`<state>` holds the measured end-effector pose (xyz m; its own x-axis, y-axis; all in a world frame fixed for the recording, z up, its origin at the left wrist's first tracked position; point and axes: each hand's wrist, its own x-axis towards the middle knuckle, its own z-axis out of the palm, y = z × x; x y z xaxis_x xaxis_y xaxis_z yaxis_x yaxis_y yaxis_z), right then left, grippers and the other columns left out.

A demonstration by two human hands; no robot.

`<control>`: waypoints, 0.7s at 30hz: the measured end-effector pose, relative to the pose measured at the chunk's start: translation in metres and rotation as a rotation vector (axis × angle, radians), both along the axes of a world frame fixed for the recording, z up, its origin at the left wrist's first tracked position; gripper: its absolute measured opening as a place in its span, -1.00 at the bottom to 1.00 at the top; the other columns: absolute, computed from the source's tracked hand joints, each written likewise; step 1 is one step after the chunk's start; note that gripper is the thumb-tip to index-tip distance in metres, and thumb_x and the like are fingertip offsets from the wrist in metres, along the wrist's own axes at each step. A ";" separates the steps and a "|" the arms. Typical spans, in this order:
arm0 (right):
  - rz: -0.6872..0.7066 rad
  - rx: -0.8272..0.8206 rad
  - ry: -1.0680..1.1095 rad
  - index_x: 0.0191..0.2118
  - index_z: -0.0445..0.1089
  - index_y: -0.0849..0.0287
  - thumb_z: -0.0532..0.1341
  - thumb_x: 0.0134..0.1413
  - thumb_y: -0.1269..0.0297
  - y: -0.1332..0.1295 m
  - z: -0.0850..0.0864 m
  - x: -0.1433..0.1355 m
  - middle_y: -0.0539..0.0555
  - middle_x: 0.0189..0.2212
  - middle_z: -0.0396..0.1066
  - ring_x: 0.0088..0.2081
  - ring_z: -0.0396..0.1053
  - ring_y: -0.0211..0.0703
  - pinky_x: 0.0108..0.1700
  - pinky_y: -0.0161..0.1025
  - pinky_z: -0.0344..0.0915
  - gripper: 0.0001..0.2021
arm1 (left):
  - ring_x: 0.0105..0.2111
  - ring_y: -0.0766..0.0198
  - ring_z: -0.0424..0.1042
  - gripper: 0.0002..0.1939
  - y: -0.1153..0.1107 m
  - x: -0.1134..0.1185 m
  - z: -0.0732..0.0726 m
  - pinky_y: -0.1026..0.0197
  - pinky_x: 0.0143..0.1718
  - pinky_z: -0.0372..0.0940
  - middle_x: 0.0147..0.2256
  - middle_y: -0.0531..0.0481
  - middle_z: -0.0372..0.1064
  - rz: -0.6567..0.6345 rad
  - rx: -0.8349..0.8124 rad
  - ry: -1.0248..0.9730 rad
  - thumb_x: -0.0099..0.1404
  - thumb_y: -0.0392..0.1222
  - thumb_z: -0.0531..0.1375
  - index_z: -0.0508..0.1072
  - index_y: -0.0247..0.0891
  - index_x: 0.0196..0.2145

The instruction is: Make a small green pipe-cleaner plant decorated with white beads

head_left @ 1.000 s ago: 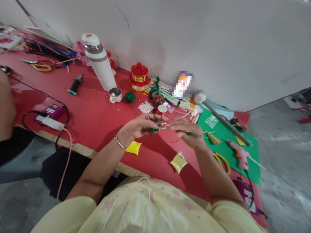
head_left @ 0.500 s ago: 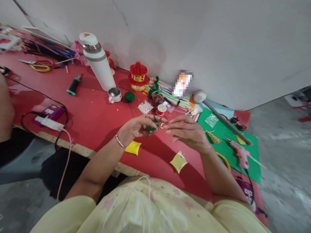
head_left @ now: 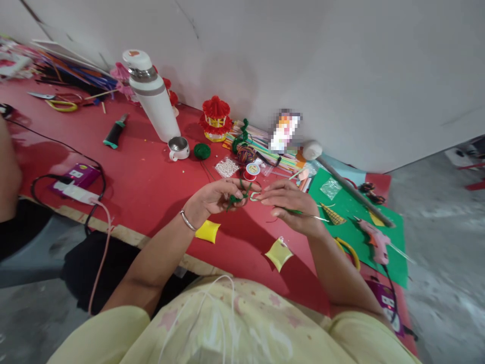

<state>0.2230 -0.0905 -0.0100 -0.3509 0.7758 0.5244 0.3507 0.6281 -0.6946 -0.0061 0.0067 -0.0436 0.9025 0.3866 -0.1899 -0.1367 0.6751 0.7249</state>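
Dark green yarn (head_left: 235, 200) is pinched in my left hand (head_left: 220, 196), with a strand looped up over its fingers. My right hand (head_left: 290, 205) is just to the right, fingers closed around a thin crochet hook (head_left: 316, 217) whose metallic shaft sticks out toward the right. A pale loop (head_left: 254, 196) lies between the fingertips of both hands. Behind them, a green yarn ball (head_left: 202, 151) rests on the red table. Two small pillow-shaped pieces, one bright yellow (head_left: 208, 231) and one pale yellow (head_left: 279, 254), lie nearer my body.
A white thermos (head_left: 155, 101) and metal cup (head_left: 178, 148) stand behind on the left, beside a red paper lantern (head_left: 215, 119). On the right, a pink glue gun (head_left: 375, 240) lies on green sheets (head_left: 396, 263). Another person's arm (head_left: 7, 172) is at the far left.
My right hand has turned slightly, and the thin hook now shows across its palm side. The green yarn in my left hand has shifted a little to the left.
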 end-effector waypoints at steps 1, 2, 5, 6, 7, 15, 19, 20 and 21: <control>0.006 -0.003 -0.016 -0.03 0.63 -0.13 0.37 0.19 0.09 0.000 0.001 0.001 0.05 -0.14 0.66 -0.01 0.53 0.06 0.10 0.10 0.39 -0.76 | -0.59 0.41 0.21 -0.51 0.000 -0.001 -0.001 0.34 -0.63 -0.03 -0.55 -0.01 0.35 0.003 0.001 0.008 -0.09 -0.32 0.30 0.64 -0.40 -0.12; 0.006 -0.014 -0.009 -0.03 0.63 -0.13 0.37 0.19 0.09 0.000 0.002 0.002 0.05 -0.14 0.66 -0.01 0.52 0.05 0.10 0.10 0.39 -0.76 | -0.59 0.41 0.22 -0.51 0.001 -0.001 -0.002 0.35 -0.63 -0.03 -0.55 -0.01 0.36 0.007 0.003 0.019 -0.09 -0.32 0.30 0.64 -0.40 -0.12; -0.019 -0.091 0.125 -0.06 0.64 -0.11 0.31 0.25 0.08 -0.002 0.000 0.003 0.06 -0.19 0.66 -0.06 0.53 0.05 0.09 0.11 0.41 -0.79 | -0.58 0.41 0.25 -0.55 0.001 -0.001 -0.002 0.35 -0.62 0.01 -0.54 -0.01 0.37 0.029 0.013 0.041 -0.10 -0.32 0.32 0.66 -0.38 -0.17; -0.032 -0.129 0.188 -0.08 0.65 -0.10 0.29 0.27 0.08 -0.002 -0.004 0.002 0.06 -0.21 0.66 -0.07 0.53 0.04 0.08 0.11 0.42 -0.79 | -0.58 0.41 0.27 -0.57 0.000 -0.001 -0.002 0.35 -0.62 0.01 -0.53 -0.01 0.37 0.039 0.019 0.046 -0.10 -0.31 0.33 0.66 -0.38 -0.19; -0.043 -0.171 0.253 -0.11 0.65 -0.10 0.28 0.28 0.07 -0.003 -0.009 0.000 0.06 -0.22 0.66 -0.09 0.54 0.04 0.08 0.11 0.43 -0.79 | -0.58 0.42 0.27 -0.57 -0.001 0.000 -0.002 0.35 -0.63 0.01 -0.53 0.00 0.38 0.052 0.032 0.050 -0.10 -0.31 0.35 0.67 -0.37 -0.19; -0.294 -0.234 0.537 -0.08 0.63 -0.13 0.28 0.24 -0.06 -0.001 -0.047 -0.032 0.06 -0.11 0.63 -0.01 0.53 0.04 0.14 0.11 0.41 -0.73 | -0.58 0.48 0.30 -0.43 -0.013 0.018 0.003 0.38 -0.59 0.06 -0.50 0.05 0.45 0.404 0.256 0.063 -0.07 -0.25 0.53 0.64 -0.32 -0.04; -0.374 -0.092 0.394 -0.10 0.64 -0.11 0.33 0.16 -0.12 0.003 -0.043 -0.036 0.08 -0.05 0.61 0.08 0.49 0.10 0.23 0.16 0.34 -0.69 | -0.53 0.43 0.40 -0.38 -0.016 0.024 0.001 0.35 -0.49 0.24 -0.49 0.05 0.48 0.518 0.260 0.044 -0.12 -0.24 0.56 0.62 -0.34 -0.04; -0.366 -0.103 0.404 -0.10 0.63 -0.10 0.31 0.18 -0.13 0.004 -0.043 -0.036 0.08 -0.05 0.61 0.08 0.49 0.09 0.21 0.15 0.37 -0.68 | -0.52 0.41 0.43 -0.38 -0.016 0.025 0.000 0.34 -0.46 0.28 -0.48 0.05 0.49 0.531 0.262 0.046 -0.12 -0.23 0.56 0.62 -0.34 -0.04; -0.361 -0.129 0.432 -0.09 0.63 -0.08 0.29 0.20 -0.13 0.005 -0.043 -0.036 0.08 -0.05 0.62 0.07 0.50 0.09 0.18 0.13 0.40 -0.67 | -0.50 0.39 0.45 -0.36 -0.016 0.025 -0.001 0.33 -0.43 0.32 -0.47 0.05 0.50 0.544 0.266 0.054 -0.12 -0.23 0.56 0.61 -0.34 -0.03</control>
<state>0.1874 -0.0855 -0.0535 0.1731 0.8737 0.4546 0.1948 0.4221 -0.8854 0.0193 -0.0097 -0.0443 0.5540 0.8301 -0.0631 -0.3697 0.3132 0.8748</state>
